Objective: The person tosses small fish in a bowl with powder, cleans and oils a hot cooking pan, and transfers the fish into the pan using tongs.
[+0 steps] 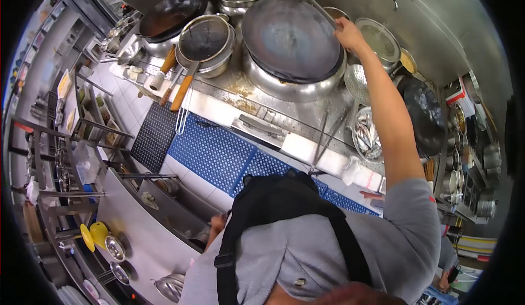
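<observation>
My right hand [348,35] reaches out over the stove and is closed at the right rim of a large dark wok lid or upturned wok [292,37], near a long metal handle that runs along its edge. That dark round piece sits on a steel burner ring [295,89]. Low at my left side, my left hand [217,223] shows only in part beside the steel counter, and its fingers are too small and dark to make out.
A wood-handled strainer [204,38] rests on a pot left of the wok. To the right are a perforated ladle [358,83], a dish of fish [367,134] and a black wok [421,113]. Behind me on the left stands a steel counter [128,217] with bowls.
</observation>
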`<state>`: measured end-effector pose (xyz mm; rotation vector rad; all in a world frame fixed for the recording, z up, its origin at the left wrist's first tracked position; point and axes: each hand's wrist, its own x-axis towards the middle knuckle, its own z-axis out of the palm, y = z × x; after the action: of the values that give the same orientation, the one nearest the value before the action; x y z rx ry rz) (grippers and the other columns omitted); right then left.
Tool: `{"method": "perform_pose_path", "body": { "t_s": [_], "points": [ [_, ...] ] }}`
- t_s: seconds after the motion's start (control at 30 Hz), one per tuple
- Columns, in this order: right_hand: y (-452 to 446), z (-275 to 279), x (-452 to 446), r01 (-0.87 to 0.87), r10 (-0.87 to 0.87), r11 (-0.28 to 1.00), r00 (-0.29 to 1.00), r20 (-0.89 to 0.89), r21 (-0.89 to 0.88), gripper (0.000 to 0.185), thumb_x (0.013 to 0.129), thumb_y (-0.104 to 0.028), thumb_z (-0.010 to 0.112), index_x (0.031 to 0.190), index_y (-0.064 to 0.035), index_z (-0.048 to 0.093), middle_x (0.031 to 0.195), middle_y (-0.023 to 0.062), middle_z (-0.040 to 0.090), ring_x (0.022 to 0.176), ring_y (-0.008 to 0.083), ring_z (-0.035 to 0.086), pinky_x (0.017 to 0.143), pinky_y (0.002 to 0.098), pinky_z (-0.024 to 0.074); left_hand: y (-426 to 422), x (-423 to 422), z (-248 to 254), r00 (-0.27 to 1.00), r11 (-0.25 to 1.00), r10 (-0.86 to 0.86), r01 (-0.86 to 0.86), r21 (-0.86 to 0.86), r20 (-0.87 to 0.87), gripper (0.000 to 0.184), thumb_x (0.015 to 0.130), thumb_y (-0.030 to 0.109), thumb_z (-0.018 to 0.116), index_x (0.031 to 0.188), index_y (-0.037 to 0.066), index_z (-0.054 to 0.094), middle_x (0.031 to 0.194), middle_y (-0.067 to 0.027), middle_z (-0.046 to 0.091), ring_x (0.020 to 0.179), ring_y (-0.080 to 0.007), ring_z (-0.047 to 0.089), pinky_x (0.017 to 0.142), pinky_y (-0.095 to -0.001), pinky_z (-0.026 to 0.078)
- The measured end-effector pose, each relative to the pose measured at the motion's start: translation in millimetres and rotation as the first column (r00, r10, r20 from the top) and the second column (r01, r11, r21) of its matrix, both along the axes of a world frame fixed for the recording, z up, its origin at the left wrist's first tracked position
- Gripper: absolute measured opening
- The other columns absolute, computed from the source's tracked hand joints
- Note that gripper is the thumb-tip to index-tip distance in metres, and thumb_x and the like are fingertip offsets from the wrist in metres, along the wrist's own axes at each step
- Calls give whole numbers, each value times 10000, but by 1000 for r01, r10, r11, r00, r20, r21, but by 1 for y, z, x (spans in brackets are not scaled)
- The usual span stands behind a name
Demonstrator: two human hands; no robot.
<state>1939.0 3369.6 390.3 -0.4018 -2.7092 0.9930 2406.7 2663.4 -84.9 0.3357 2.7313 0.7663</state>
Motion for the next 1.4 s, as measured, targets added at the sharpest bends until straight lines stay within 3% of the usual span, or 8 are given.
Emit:
{"method": "perform_pose_path", "body": {
  "t_s": [0.1,0.17,0.2,0.3,0.43,0.8,1.1,1.4],
  "points": [
    [-12,5,-4,66,-70,994,996,45,90,475,838,-97,623,1300,-32,535,817,148,667,498,231,587,412,376,429,6,-38,30,496,446,436,-844,299,751,226,900,204,568,1070,55,587,744,-126,600,638,-286,625,542,-407,495],
    [-21,-12,-20,84,-93,987,994,59,138,470,827,-110,613,1285,-27,549,896,183,692,620,286,668,518,406,515,13,-62,52,312,153,408,-950,272,858,215,924,175,554,1085,34,557,705,-127,567,608,-262,608,502,-387,478],
    [-6,-37,-34,85,-63,911,996,-65,404,452,815,-128,586,1257,-33,568,1008,226,697,907,349,697,789,422,551,-20,-69,9,262,-137,-72,-958,251,962,145,953,167,551,988,29,520,727,-127,588,617,-260,620,488,-378,484],
    [2,-39,-24,97,-103,934,995,-2,344,452,819,-154,576,1255,-36,566,1078,235,687,1114,371,628,985,409,470,2,-88,36,297,86,443,-953,290,846,162,947,184,569,987,34,523,788,-147,619,641,-262,635,514,-380,507],
    [-5,-39,-26,78,-81,997,988,134,29,473,840,-106,564,1306,-58,502,940,196,678,540,322,651,415,429,488,5,-81,42,306,177,411,-951,254,859,225,943,186,568,1094,19,559,811,-151,637,668,-261,649,552,-391,542],
    [-21,-75,-14,78,-141,935,977,160,346,473,874,-98,540,1334,-92,428,960,216,679,754,339,695,465,418,523,8,-56,54,423,503,366,-839,206,829,258,922,192,593,1098,5,574,843,-156,654,703,-267,661,581,-396,547],
    [31,-66,36,-11,-60,790,994,-95,-613,161,892,-178,600,854,-24,576,611,26,517,396,140,473,353,305,360,11,-69,59,445,520,369,-827,215,816,285,904,198,613,1102,-6,586,869,-160,668,732,-271,670,604,-399,551],
    [90,-93,162,302,-341,905,936,-89,-300,123,875,-118,546,901,2,563,612,20,526,407,104,471,348,278,361,14,-82,58,500,634,349,-749,193,792,312,887,203,634,1105,-18,599,895,-163,681,760,-276,680,628,-403,555]
  ]
}}
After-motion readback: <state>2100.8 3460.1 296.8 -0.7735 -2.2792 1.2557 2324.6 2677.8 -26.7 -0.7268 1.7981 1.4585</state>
